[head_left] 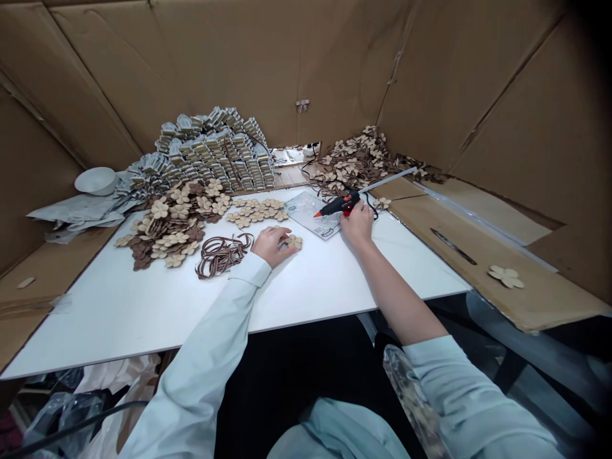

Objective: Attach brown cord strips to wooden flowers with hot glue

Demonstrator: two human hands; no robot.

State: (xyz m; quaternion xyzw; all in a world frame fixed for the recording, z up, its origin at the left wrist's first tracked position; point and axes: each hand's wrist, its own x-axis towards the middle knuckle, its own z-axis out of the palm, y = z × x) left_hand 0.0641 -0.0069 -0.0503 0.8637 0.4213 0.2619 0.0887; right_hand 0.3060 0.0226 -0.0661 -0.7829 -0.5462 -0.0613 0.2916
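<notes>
My left hand is closed, its fingertips pinching a beige flower cutout low over the white board. In my right hand is a black and orange hot glue gun, gripped by its handle. Its orange nozzle points left, above a clear plastic sheet. A long translucent glue stick sticks out behind the gun. Beside my left wrist lies a tangle of brown cords. Just beyond that hand, several beige flowers lie spread in a flat group.
On the left is a heap of beige and brown flowers, with stacked small metallic-edged pieces behind it. More flowers and cords are piled at the back right. A white bowl stands far left. Cardboard walls enclose the white board.
</notes>
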